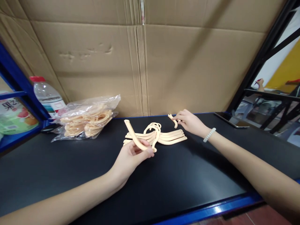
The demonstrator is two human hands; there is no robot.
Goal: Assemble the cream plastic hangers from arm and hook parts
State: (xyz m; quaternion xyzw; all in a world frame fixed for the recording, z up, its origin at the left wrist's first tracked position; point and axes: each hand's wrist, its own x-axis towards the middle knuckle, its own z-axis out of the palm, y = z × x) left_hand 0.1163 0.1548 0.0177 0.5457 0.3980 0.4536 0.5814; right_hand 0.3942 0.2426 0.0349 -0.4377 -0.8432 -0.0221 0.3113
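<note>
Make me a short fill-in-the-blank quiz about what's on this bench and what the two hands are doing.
1. The left hand holds a curved ____-coloured plastic piece.
2. The right hand pinches a small hook piece beside the ____ of hangers.
3. More pieces sit in a clear plastic ____ at left.
4. The bottle has a ____ cap.

Missing: cream; stack; bag; red

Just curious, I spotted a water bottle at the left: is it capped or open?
Capped. The water bottle stands upright behind the plastic bag, with a red cap on its top.
</note>
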